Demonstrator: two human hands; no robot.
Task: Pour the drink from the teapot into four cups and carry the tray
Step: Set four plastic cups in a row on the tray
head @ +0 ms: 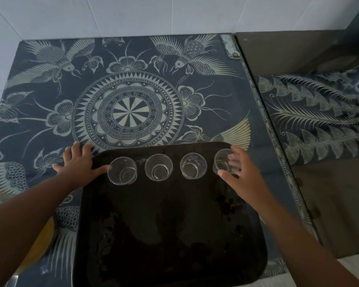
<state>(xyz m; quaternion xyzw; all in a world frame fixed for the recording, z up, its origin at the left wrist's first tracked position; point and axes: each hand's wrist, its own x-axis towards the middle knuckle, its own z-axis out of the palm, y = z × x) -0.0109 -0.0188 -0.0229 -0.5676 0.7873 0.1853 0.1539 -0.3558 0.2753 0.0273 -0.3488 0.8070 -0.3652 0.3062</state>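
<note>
A large black tray (166, 224) lies on the table in front of me. Along its far edge stands a row of small clear glass cups, all empty: the leftmost cup (122, 171), a second cup (158, 167), a third cup (193, 165) and the rightmost cup (223, 161). My right hand (241, 172) is wrapped around the rightmost cup, fingers behind it and thumb in front. My left hand (79, 164) lies flat with spread fingers at the tray's far left corner, thumb on the rim. No teapot is in view.
The table is covered by a dark blue patterned cloth (129, 110) under glass. A white tiled wall runs behind it. On the right stands a second dark surface (298, 59) with a similar cloth (323, 112). Something yellow (44, 243) shows under my left forearm.
</note>
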